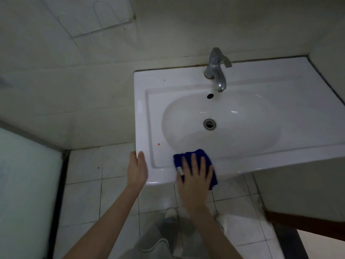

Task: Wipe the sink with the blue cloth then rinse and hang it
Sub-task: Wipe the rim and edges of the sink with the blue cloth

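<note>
We see one sink point(298, 101) with one tap point(216, 71), one drain point(209, 124) and one overflow hole point(210, 96). Two orange specks point(158, 144) mark its left rim. The one blue cloth point(203, 156) lies on the front rim, its near edge hanging over the front. Our right hand point(195, 176) presses it flat, grip apart, fingers point(194, 159) spread. Our left hand point(137, 169) holds the sink's front left corner, grip clamped on the rim. One wire rack point(100, 21) hangs on the wall point(186, 25).
</note>
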